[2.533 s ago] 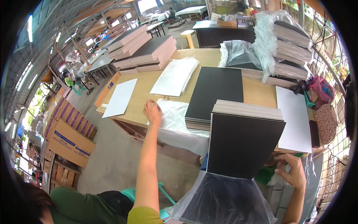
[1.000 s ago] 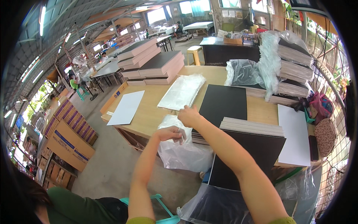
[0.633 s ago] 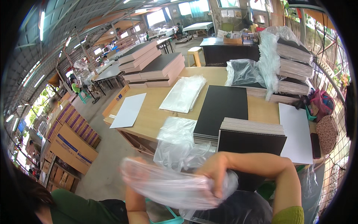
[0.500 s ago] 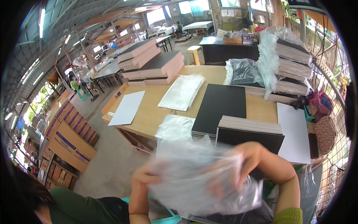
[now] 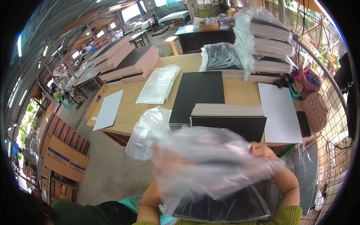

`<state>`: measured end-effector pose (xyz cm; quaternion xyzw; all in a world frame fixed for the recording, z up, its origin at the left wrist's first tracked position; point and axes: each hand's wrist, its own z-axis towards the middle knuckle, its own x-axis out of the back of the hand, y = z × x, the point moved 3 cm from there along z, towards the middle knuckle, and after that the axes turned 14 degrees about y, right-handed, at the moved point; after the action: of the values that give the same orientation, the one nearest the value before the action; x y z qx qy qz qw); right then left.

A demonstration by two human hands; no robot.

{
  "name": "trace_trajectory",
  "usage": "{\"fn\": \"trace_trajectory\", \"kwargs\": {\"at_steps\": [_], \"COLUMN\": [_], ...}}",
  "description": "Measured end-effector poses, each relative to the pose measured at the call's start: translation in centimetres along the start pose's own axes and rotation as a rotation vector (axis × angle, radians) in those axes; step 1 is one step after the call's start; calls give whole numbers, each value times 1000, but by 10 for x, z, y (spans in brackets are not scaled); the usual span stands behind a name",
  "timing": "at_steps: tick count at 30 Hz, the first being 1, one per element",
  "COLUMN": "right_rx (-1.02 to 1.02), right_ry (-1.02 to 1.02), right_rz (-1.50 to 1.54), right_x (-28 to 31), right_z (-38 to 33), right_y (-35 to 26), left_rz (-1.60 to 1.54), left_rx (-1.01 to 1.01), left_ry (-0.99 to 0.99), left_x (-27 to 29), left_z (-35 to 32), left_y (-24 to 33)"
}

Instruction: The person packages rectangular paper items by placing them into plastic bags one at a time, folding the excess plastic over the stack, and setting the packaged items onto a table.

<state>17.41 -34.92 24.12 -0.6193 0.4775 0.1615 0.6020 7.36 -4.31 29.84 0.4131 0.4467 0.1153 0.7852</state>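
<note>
Both hands' grip spreads the clear plastic bag [image 5: 213, 161] between them.

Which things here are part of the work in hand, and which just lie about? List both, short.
In hand:
clear plastic bag, held up by left hand and right hand
heap of clear bags at the table edge
stack of black boards

Lying about:
white sheet
flat pack of bags
phone
pink bag
cardboard boxes

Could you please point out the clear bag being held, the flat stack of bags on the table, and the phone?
clear bag [image 5: 213, 161], head view, its blurred middle.
stack of bags [image 5: 159, 84], head view, its top face.
phone [image 5: 303, 123], head view, its dark screen.
</note>
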Motion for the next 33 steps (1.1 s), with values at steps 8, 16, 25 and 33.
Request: {"fn": "trace_trajectory", "kwargs": {"at_steps": [8, 16, 25, 33], "right_rx": [139, 669, 1386, 1296], "right_ry": [-332, 518, 1371, 1252], "right_rz": [-28, 51, -846, -1161], "right_x": [26, 18, -48, -64], "right_z": [-5, -38, -28, -60], "right_y": [55, 5, -53, -58], "left_rz": [-716, 712, 2112, 1674], "left_rx": [-248, 64, -520, -431], "left_ry": [-52, 709, 996, 713], "left_x": [4, 45, -2, -32], "left_z": [40, 5, 64, 27], "left_y": [-16, -15, 20, 49]}}
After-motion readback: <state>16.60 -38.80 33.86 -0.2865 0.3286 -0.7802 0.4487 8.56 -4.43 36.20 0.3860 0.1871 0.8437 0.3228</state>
